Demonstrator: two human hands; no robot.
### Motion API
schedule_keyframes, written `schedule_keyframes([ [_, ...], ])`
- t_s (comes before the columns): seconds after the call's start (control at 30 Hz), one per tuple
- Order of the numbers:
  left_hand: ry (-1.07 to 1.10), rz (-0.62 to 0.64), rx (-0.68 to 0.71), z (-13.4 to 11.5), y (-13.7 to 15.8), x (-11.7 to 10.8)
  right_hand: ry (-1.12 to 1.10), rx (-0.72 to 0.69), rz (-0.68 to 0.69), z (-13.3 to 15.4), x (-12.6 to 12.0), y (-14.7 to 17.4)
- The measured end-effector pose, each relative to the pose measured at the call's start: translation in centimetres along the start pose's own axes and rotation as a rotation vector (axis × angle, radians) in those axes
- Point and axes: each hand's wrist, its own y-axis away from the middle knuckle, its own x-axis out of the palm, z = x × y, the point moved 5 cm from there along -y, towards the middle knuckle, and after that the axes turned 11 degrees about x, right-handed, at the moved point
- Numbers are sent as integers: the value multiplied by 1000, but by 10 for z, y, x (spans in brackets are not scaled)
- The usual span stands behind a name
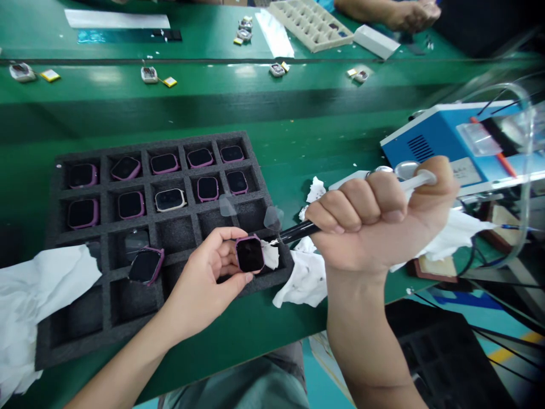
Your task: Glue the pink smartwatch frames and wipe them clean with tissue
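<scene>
My left hand (213, 284) pinches a smartwatch body (250, 254) by its edges, its dark screen facing up and its rim purple. My right hand (374, 216) is wrapped round a slim black tool (298, 231) with a thin metal tip and a whitish end near the thumb. The tip meets or nearly meets the watch's right edge; exact contact is unclear. A scrap of white tissue (271, 255) lies against that edge. Below is a dark foam tray (174, 233) holding several similar watches, one (147, 266) tilted across its compartment wall.
Crumpled white tissue (25, 318) covers the tray's left corner, and a spotted tissue (302, 278) lies right of it. A blue and white machine (430, 145) with tubing stands right. Watch parts (149, 75) line the far bench. Another person's hand (411, 16) is beyond a beige tray (313, 25).
</scene>
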Motion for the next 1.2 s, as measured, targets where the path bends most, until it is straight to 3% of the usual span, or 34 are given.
schedule_keyframes([
  [0.53, 23, -6, -15, -1, -1, 0, 6, 28, -16, -2, -3, 1],
  [0.83, 21, -8, -9, -2, -1, 0, -43, 27, 87, -2, 3, -1],
  [1.2, 25, -20, -15, -1, -1, -1, 17, 72, 91, 0, 3, -3],
])
